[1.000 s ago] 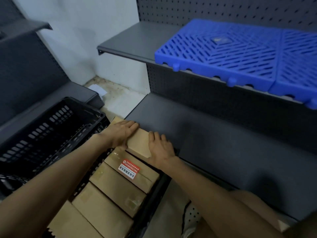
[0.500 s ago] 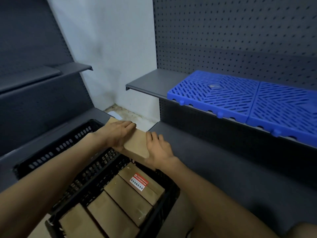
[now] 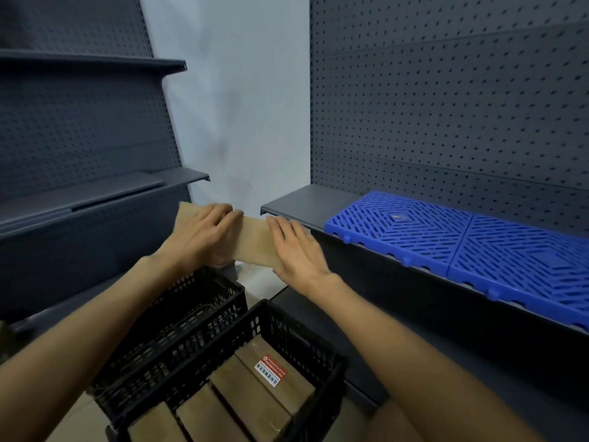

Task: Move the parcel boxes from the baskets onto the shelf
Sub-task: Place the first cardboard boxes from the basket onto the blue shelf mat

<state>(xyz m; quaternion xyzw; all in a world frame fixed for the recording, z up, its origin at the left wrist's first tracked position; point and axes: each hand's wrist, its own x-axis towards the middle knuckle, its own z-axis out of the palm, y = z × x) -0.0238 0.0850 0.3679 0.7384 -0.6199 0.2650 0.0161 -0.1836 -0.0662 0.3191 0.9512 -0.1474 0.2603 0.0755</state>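
Two hands carry one box (image 3: 253, 242) in the air, above and beyond the near basket (image 3: 280, 327) and level with the front edge of the shelf (image 3: 296, 202). The left hand (image 3: 204, 237) lies over the box's left part with fingers bent across its top; the right hand (image 3: 296, 250) presses flat on the right end, fingers straight and slightly spread. Whether thumbs hook under the box cannot be told. The box is tilted, its left end a little higher, and its right end sits just beside the shelf's left corner, though contact is unclear. In the near basket four more boxes (image 3: 251, 400) stand side by side; the one farthest from the person bears a red and white sticker (image 3: 270, 371). A second basket (image 3: 178, 330) sits touching the near basket's left side, and its contents are not visible. On the shelf, right of the held box, lie two blue grids (image 3: 462, 237) edge to edge. Behind the shelf rises a pegboard (image 3: 446, 106).
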